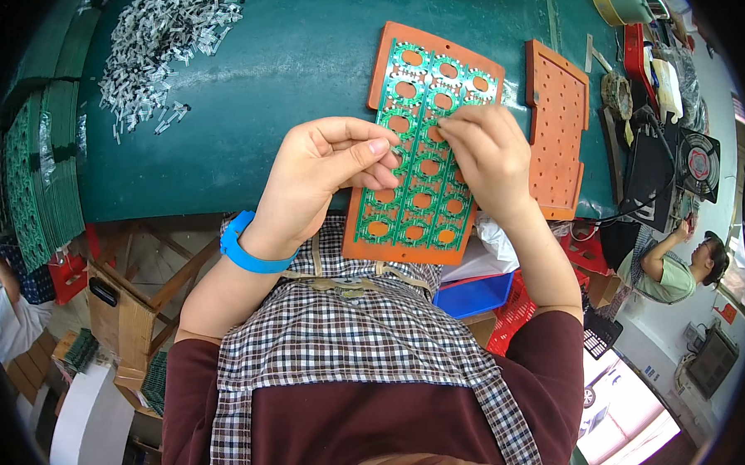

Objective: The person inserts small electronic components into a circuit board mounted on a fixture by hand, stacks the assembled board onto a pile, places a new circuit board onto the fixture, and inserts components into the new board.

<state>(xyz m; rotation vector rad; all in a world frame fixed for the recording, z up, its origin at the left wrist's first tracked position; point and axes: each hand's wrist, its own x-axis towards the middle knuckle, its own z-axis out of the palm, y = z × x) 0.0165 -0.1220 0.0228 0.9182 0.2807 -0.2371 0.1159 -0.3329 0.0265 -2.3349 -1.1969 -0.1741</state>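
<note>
A green circuit board panel, patterned with rows of round cut-outs, lies on an orange fixture plate in front of me. Over the panel's left edge, my left hand is closed with thumb and forefinger together. Anything between those fingertips is too small to make out. My right hand reaches over the right side of the panel, its fingertips pinched close to the board. What they hold, if anything, is hidden. Small components dot the panel's upper rows.
At the far left of the green table lies a heap of small clear-and-metal parts. Stacked circuit boards stand along the left edge. Another orange plate lies to the right. A blue bin and a seated co-worker are farther right.
</note>
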